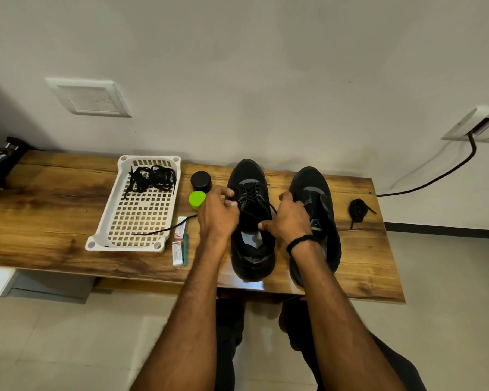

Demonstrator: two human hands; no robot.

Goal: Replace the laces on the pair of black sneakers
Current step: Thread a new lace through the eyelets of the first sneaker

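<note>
two hands are working at the left sneaker (251, 261), which is standing on the tabletop (54, 207) with its heel close to the near edge. the left hand (218, 213) is curling its fingers on the lace (164, 229) at the eyelets, and the right hand (290, 218) is pinching the other strand beside the tongue. the free end of the lace is trailing left over small packets (180, 228) to the white basket (124, 247). i think a hard pull is risking to drag the packets, to catch this end in the basket holes, or to leave the ends uneven. the right sneaker (311, 179) is standing just beside, seemingly unlaced. further back, spare laces (153, 179) are lying in the basket.
</note>
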